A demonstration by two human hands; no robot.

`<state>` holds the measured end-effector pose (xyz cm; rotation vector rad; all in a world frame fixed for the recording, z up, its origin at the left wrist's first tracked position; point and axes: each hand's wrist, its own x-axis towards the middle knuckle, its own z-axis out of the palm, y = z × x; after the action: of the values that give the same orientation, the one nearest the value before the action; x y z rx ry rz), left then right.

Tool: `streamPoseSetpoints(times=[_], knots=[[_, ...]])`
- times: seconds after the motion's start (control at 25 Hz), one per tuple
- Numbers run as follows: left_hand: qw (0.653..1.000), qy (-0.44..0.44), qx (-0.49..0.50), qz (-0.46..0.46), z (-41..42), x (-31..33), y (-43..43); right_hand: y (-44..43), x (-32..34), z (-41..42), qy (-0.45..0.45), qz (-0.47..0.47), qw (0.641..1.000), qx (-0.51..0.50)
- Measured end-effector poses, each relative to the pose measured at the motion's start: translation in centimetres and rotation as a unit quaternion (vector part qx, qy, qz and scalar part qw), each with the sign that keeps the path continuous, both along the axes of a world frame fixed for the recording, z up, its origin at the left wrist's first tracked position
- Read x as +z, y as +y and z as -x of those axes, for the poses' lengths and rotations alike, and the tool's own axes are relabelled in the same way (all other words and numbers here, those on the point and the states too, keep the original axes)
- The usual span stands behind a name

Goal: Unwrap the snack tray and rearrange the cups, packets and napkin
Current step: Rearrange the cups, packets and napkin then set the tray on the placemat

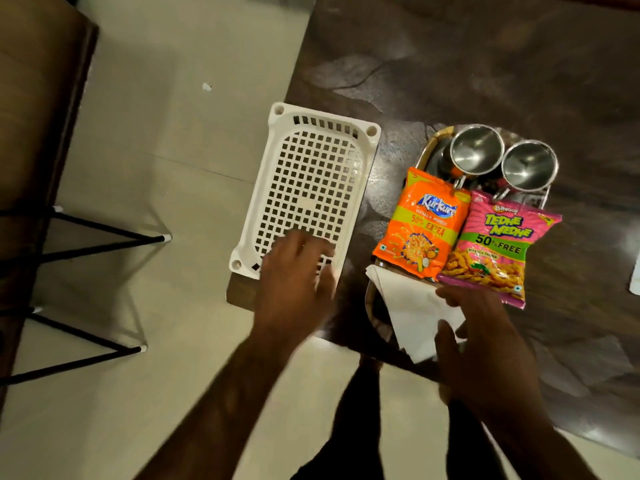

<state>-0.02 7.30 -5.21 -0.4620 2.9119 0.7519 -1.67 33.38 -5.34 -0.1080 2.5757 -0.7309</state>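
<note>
A steel tray (427, 148) on the dark table holds two steel cups (476, 150) (530, 166) at its far end. An orange snack packet (420, 225) and a pink snack packet (498, 247) lie side by side across its middle. A white folded napkin (412, 303) lies at its near end. My right hand (481, 341) rests on the napkin, fingers curled over its right part. My left hand (294, 275) lies flat, fingers apart, on the near end of a white perforated plastic basket (311, 181). I see no wrap on the tray.
The basket overhangs the table's left edge (294, 81) above a pale tiled floor. Black metal stool legs (104, 233) stand at the left. A white object (635, 275) sits at the right frame edge. My legs are below the table edge.
</note>
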Motion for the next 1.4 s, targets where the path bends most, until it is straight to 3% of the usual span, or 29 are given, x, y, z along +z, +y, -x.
streamPoseSetpoints(times=[0.08,0.24,0.32,0.4,0.52,0.88,1.08,1.16,1.28,1.4], knots=[[0.997,-0.032,0.048,0.041,0.5,-0.4,-3.9,-0.8,0.3,0.4,-0.001,0.02,1.0,0.004],[0.99,-0.083,0.045,0.106,1.6,-1.5,-7.4,-0.6,0.4,2.0,0.016,0.04,0.999,-0.004],[0.983,-0.094,0.108,0.112,2.1,-2.2,-8.8,-0.1,0.9,3.2,0.006,0.055,0.998,-0.033],[0.969,-0.159,0.179,0.062,2.2,-3.1,-10.2,0.3,1.4,3.9,-0.002,0.06,0.997,-0.044],[0.939,-0.248,0.216,-0.096,2.0,-3.5,-10.6,0.4,1.5,4.4,-0.018,0.076,0.996,-0.043],[0.937,-0.265,0.202,-0.103,-3.2,-2.2,-10.0,0.0,0.3,3.0,-0.064,0.098,0.992,-0.04],[0.937,-0.228,0.233,-0.127,-4.3,-2.7,-10.3,0.0,0.6,3.1,-0.07,0.088,0.993,-0.034],[0.891,-0.211,0.351,-0.195,-5.1,-2.6,-10.5,0.4,1.0,3.3,-0.068,0.087,0.993,-0.034],[0.759,-0.215,0.504,-0.353,-6.6,-2.4,-9.4,0.8,1.6,3.7,-0.071,0.096,0.991,-0.054],[0.73,-0.207,0.519,-0.392,-7.3,-2.9,-8.6,1.6,1.9,4.5,-0.053,0.1,0.99,-0.089]])
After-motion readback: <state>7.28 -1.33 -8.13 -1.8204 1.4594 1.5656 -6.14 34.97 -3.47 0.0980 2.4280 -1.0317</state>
